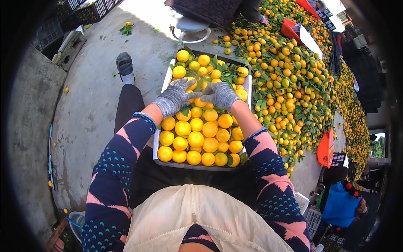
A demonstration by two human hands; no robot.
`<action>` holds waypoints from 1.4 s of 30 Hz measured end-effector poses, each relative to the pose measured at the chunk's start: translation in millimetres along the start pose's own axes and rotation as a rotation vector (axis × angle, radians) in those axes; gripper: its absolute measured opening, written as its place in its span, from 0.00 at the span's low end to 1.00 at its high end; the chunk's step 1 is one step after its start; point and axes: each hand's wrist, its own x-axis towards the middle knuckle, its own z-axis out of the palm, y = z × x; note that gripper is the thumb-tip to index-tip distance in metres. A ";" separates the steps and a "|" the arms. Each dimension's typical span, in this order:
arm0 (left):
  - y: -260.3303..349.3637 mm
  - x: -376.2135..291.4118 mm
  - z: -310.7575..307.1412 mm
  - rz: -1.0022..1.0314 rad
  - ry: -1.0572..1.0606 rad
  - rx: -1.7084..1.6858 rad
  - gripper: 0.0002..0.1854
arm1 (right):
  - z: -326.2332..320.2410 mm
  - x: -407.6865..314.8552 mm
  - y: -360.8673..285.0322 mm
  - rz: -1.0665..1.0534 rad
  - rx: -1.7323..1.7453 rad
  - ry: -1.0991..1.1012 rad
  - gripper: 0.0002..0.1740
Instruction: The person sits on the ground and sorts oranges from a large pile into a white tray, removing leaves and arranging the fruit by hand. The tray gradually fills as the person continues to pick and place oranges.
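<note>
A crate with pale side edges sits before me, filled with orange-yellow citrus fruits like mandarins. The near fruits lie in fairly even rows; green leaves show among the far ones. My left hand, in a grey knit glove, rests over fruits at the crate's left middle with its fingers apart. Opposite it, my right hand, gloved alike, reaches down with bent fingers among the fruits. The two hands' fingertips nearly meet. What lies under the right palm is hidden.
A large heap of leafy citrus spreads to the right, with red-orange basins beside and on it. Ahead, a person is by a stool. Black crates stand far left, near a concrete wall. Another person is lower right.
</note>
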 end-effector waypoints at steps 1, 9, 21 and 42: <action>-0.7 -0.4 1.9 0.006 0.012 0.007 0.32 | -13.6 6.6 6.8 0.113 0.065 0.079 0.27; 0.3 1.8 6.0 0.018 0.059 0.013 0.31 | -74.3 42.4 101.7 0.432 -0.463 0.254 0.35; 4.6 -1.9 1.1 0.017 0.077 0.000 0.30 | -36.5 6.6 34.7 0.113 1.346 0.370 0.32; 10.9 2.5 -9.1 -0.015 -0.021 0.003 0.29 | 0.5 19.2 5.3 0.200 -0.053 0.266 0.27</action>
